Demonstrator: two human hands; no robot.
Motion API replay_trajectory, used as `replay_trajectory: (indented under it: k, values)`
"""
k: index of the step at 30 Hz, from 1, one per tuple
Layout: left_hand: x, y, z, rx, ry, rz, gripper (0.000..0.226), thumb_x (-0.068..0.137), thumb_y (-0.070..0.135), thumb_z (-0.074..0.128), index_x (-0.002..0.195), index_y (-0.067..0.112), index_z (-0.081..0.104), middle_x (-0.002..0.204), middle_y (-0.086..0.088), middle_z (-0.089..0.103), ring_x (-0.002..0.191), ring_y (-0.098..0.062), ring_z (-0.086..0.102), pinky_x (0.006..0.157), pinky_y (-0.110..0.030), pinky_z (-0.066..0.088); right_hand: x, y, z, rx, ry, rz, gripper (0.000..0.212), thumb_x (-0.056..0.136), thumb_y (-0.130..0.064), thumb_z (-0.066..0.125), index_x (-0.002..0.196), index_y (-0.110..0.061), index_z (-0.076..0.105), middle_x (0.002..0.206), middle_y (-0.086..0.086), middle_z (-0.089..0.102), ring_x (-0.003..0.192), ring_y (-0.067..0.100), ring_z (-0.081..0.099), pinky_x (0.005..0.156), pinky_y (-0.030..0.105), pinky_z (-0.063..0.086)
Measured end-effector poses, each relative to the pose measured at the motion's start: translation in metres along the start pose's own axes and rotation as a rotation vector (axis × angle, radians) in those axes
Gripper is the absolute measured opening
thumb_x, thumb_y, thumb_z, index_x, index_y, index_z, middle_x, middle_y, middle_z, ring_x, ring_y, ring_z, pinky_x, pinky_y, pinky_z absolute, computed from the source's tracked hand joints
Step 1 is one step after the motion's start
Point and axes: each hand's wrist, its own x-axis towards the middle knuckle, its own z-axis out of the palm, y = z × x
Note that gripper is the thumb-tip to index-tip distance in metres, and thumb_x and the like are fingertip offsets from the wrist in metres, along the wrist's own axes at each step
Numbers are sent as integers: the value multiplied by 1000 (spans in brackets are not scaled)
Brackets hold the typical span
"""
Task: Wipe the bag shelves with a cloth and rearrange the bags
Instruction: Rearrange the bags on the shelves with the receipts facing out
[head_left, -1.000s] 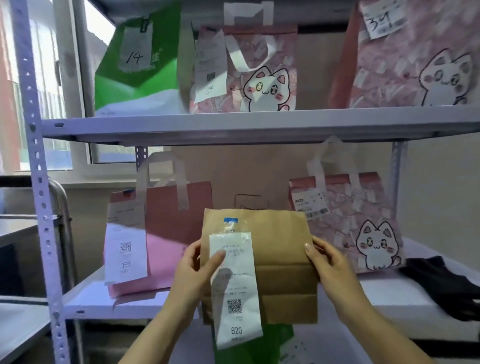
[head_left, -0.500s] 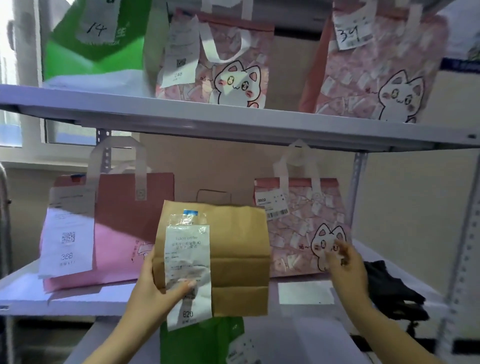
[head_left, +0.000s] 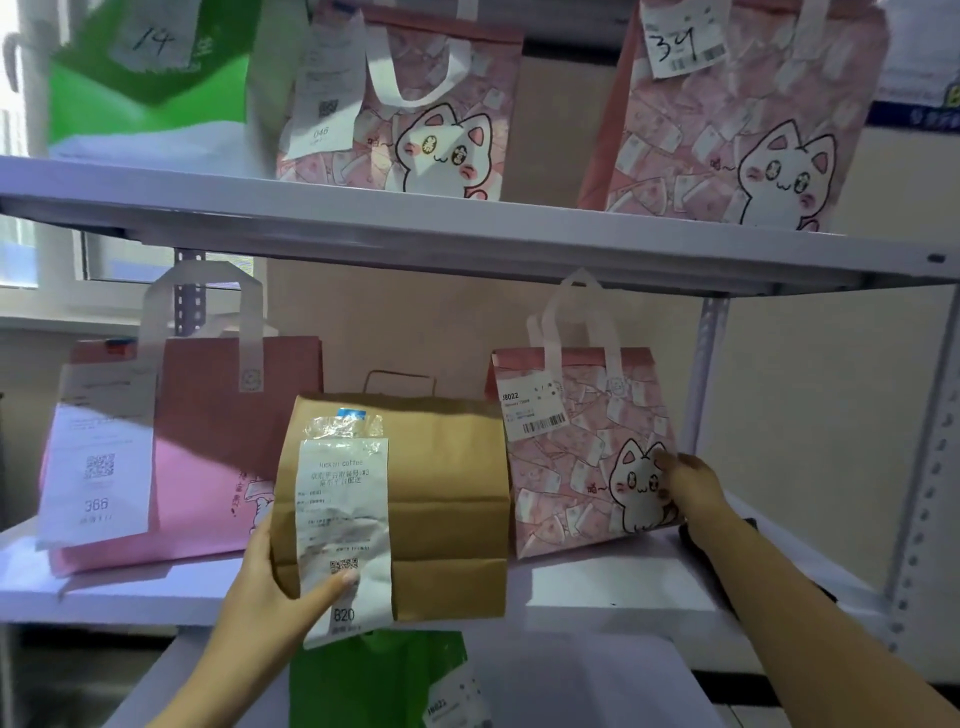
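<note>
A person's left hand (head_left: 275, 587) grips a brown paper bag (head_left: 415, 499) at its lower left corner, thumb pressed across the long receipt (head_left: 343, 525) taped to its front, holding it at the front edge of the middle shelf (head_left: 613, 592). The right hand (head_left: 685, 483) reaches to the pink cat bag (head_left: 582, 447) on the same shelf, fingers touching its right side; whether they grasp it cannot be told. A plain pink bag (head_left: 208, 441) stands to the left. A dark cloth (head_left: 748, 535) appears to lie on the shelf behind the right arm, in neither hand. Rearranging looks to be under way on this shelf, with the brown bag not yet set down; whether wiping is finished cannot be judged.
</note>
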Motion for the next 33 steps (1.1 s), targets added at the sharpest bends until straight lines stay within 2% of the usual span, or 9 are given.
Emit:
replay_trajectory:
  k: [7, 10, 14, 19, 22, 24, 27, 30, 33]
  values:
    - [5, 0, 10, 57, 15, -18, 75, 66, 32, 85, 127, 37, 42, 115, 15, 63, 104, -12, 62, 91, -44, 50, -8, 4, -14, 78, 92, -56, 12, 92, -14, 56, 102, -8, 58, 100, 13, 61, 88, 29, 56, 75, 32, 45]
    - [8, 3, 17, 87, 5, 9, 72, 67, 28, 84, 127, 33, 43, 111, 18, 62, 100, -7, 61, 85, -36, 49, -3, 11, -29, 86, 139, -93, 19, 95, -15, 50, 109, -7, 60, 103, 13, 62, 88, 29, 57, 76, 33, 46]
    - [19, 9, 28, 125, -34, 23, 76, 70, 24, 82, 133, 25, 40, 117, 12, 59, 98, -3, 59, 80, -30, 48, -6, 14, -40, 49, 101, -74, 23, 94, -20, 49, 110, -10, 62, 112, 21, 65, 99, 36, 61, 88, 47, 52]
    - [32, 5, 33, 163, -41, -7, 85, 70, 30, 83, 139, 24, 34, 128, 6, 55, 112, -17, 55, 90, -36, 47, -52, -3, -37, 32, 183, -208, 51, 93, -31, 53, 138, -11, 40, 132, 9, 50, 111, 25, 51, 87, 32, 39]
    - [30, 6, 26, 142, -30, -13, 88, 72, 33, 80, 143, 23, 30, 124, 9, 56, 109, -13, 57, 90, -34, 48, -88, -8, -23, 49, 109, -395, 48, 92, -31, 55, 137, -21, 41, 132, -1, 48, 114, 18, 48, 89, 34, 41]
    - [30, 4, 12, 171, 63, 25, 81, 78, 35, 75, 144, 20, 31, 127, 9, 51, 115, -14, 52, 95, -35, 45, -108, -8, -7, 11, -13, -434, 47, 90, -34, 59, 134, -26, 44, 138, -2, 46, 124, 19, 45, 99, 39, 40]
    - [38, -4, -22, 343, 313, 145, 57, 86, 30, 66, 137, 19, 42, 133, -2, 52, 121, -20, 44, 100, -42, 39, -136, -6, 23, -10, -214, -441, 52, 87, -30, 64, 135, -24, 44, 135, -3, 47, 124, 17, 44, 99, 34, 37]
    - [50, -14, -61, 412, 538, 63, 52, 88, 19, 62, 136, 17, 44, 142, -11, 41, 129, -26, 31, 104, -47, 28, -159, -3, 54, -13, -342, -404, 55, 87, -25, 65, 136, -24, 42, 132, -5, 46, 121, 13, 43, 101, 33, 36]
    - [61, -23, -92, 394, 629, -63, 58, 87, 15, 57, 141, 25, 38, 156, -4, 17, 140, -29, 12, 106, -56, 25, -170, 1, 76, 14, -329, -361, 62, 84, -24, 68, 138, -28, 39, 130, -7, 45, 120, 14, 44, 100, 35, 39]
